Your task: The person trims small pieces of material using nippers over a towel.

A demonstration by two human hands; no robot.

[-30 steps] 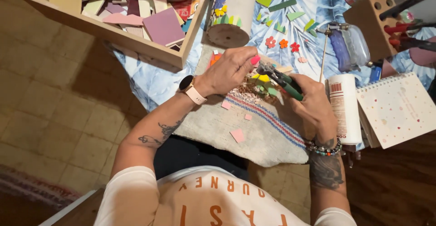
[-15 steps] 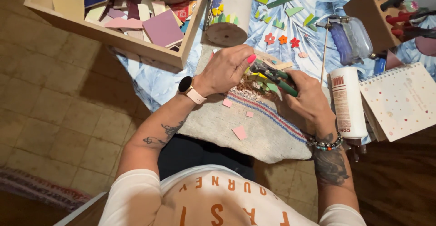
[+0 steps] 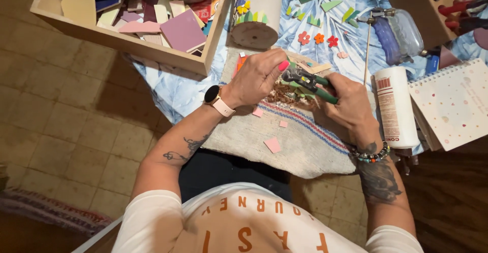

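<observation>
Over the cloth-covered surface [image 3: 305, 146], the right hand [image 3: 351, 108] keeps a clenched grip on green-handled nippers [image 3: 307, 82], while the left hand [image 3: 256, 77] pinches a small tile piece, mostly hidden, at the jaws. Both work above the towel, likely so pink chips [image 3: 273, 144] land there.
</observation>
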